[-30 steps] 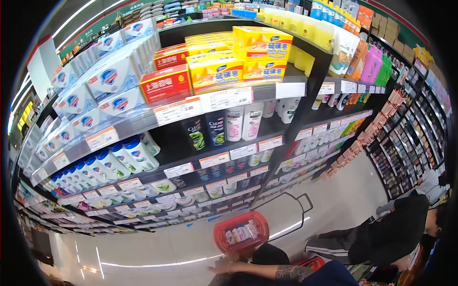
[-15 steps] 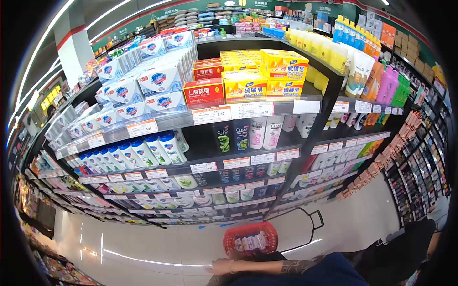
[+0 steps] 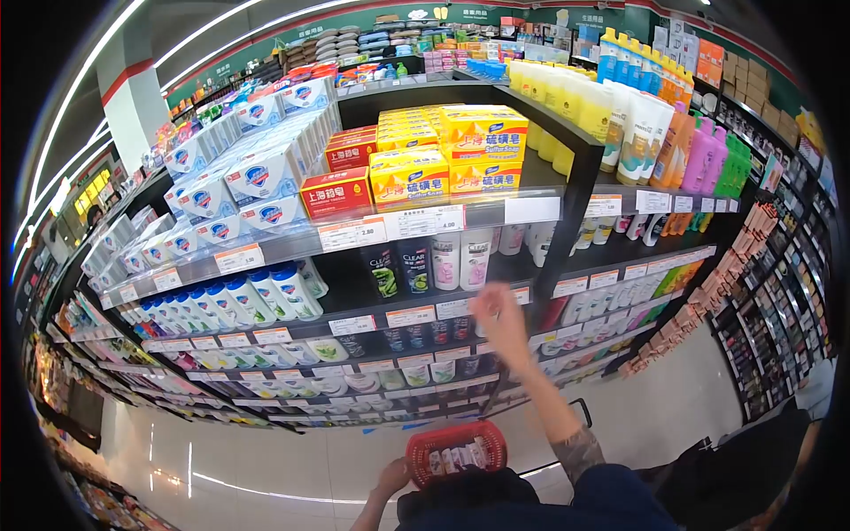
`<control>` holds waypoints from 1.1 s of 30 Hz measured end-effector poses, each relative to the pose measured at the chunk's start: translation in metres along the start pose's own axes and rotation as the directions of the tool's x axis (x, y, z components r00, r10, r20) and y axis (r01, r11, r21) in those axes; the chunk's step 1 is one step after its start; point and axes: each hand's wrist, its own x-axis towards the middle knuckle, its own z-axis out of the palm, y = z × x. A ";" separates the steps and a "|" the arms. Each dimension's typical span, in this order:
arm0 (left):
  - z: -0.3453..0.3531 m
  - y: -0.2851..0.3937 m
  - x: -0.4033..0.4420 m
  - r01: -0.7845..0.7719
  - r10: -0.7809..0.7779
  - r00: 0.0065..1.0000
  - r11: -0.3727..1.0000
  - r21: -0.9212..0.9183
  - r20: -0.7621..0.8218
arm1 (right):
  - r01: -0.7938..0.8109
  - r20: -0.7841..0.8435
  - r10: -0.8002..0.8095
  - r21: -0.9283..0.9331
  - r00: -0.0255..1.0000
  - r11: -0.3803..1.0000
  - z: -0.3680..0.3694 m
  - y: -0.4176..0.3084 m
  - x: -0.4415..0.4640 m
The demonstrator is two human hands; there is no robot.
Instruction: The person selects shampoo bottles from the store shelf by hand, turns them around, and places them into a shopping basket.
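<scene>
My right hand (image 3: pixel 501 326) is raised in front of the middle shelves, just below two white-and-pink bottles (image 3: pixel 460 260). Motion blur smears its fingers, and no item shows in it. To the left of those bottles stand two dark CLEAR bottles (image 3: pixel 398 270) on the same shelf. Low down, my left hand (image 3: pixel 394 476) is at the left rim of a red shopping basket (image 3: pixel 503 451); its fingers are too small and partly hidden to read. Several white-and-pink packages (image 3: pixel 459 457) lie inside the basket.
On the top shelf are white soap boxes (image 3: pixel 261 177), red soap boxes (image 3: pixel 336 193) and yellow sulfur soap boxes (image 3: pixel 482 146). White bottles with blue caps (image 3: pixel 295 292) line the shelf below. A black basket handle (image 3: pixel 582 412) sticks out at right. Someone's dark clothing (image 3: pixel 735 469) is close by.
My right hand has swung up from beside the basket to the shelf bottles. My left hand has come into view at the basket's left rim. The shelf has shifted slightly left in view.
</scene>
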 end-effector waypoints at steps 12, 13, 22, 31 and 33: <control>-0.131 0.166 0.022 -0.342 0.029 0.839 0.805 -0.486 -0.543 | -0.014 0.105 0.000 0.132 0.994 0.991 0.004 0.036 0.108; -0.145 0.182 0.025 -0.396 0.059 0.807 0.792 -0.464 -0.587 | 0.014 0.105 -0.025 0.108 0.994 0.994 0.001 0.030 0.106; -0.266 0.291 0.064 -0.689 0.221 0.546 0.667 -0.283 -0.808 | -0.045 0.338 -0.038 0.235 0.941 0.971 -0.005 0.040 0.107; -0.269 0.320 0.134 -0.683 0.274 0.522 0.702 -0.203 -0.808 | -0.050 0.573 -0.127 0.283 0.809 0.958 -0.025 0.002 0.101; -0.267 0.323 0.137 -0.700 0.251 0.534 0.667 -0.256 -0.807 | 0.021 0.595 -0.176 0.258 0.784 0.966 -0.023 -0.004 0.106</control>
